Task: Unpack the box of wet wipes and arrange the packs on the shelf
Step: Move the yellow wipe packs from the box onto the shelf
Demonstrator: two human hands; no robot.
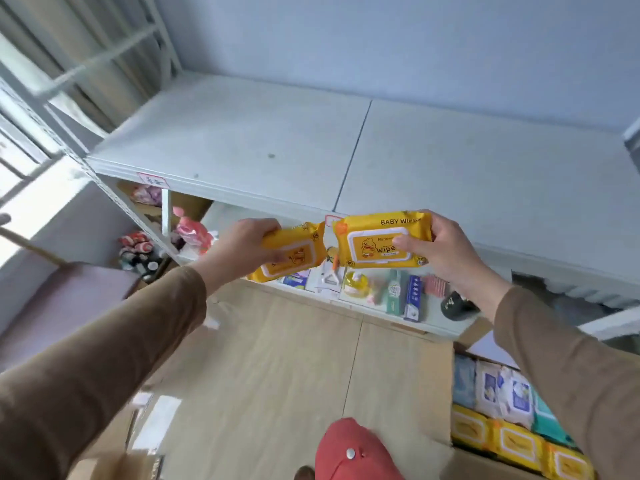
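Observation:
My left hand (239, 245) grips a yellow baby-wipes pack (291, 258), tilted, with a duck on its white lid. My right hand (440, 251) holds a second yellow pack (372, 242), label facing me, thumb on its lid. Both packs hover side by side just in front of the white shelf's top board (311, 143), which is bare. At the lower right an open cardboard box (446, 375) holds several more packs, yellow ones (516, 445) in front and white-blue ones (502, 389) behind.
The lower shelf level (377, 317) carries small items: bottles, boxes, a yellow toy (356, 284), a black cap (455, 304). Pink and patterned goods (190, 230) sit at the left. A red shoe (349, 452) shows on the wooden floor. A metal frame (52, 84) stands left.

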